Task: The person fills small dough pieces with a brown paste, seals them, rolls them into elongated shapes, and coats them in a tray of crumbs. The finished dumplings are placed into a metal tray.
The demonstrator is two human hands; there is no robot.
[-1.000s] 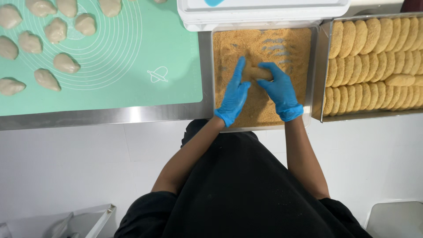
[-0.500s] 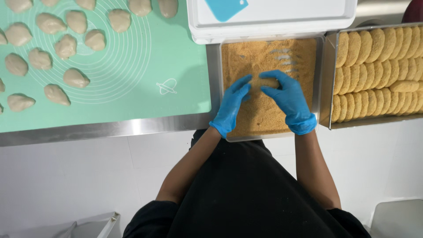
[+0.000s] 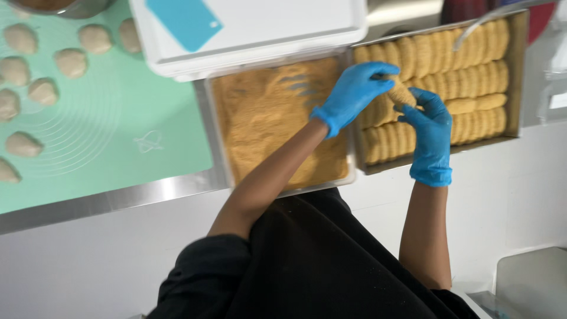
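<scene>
Both of my hands wear blue gloves. Between them they hold one breaded patty (image 3: pixel 401 93) above the tray of breaded patties (image 3: pixel 515 71) on the right. My left hand (image 3: pixel 352 91) grips the patty from the left and my right hand (image 3: pixel 430 133) from below right. The tray holds several rows of golden coated patties. Just left of it stands a tray of orange breadcrumbs (image 3: pixel 273 118) with finger marks in the crumbs.
A green silicone mat (image 3: pixel 118 136) on the left carries several pale raw dough pieces (image 3: pixel 71 62). A white lidded container (image 3: pixel 254 29) with a blue scraper (image 3: pixel 184 20) on top sits behind the crumb tray. The steel table edge (image 3: pixel 106 204) runs along the front.
Both hands lifted the coated patty out of the crumb tray and carried it right, over the tray of finished patties. The view shifted right and tilted.
</scene>
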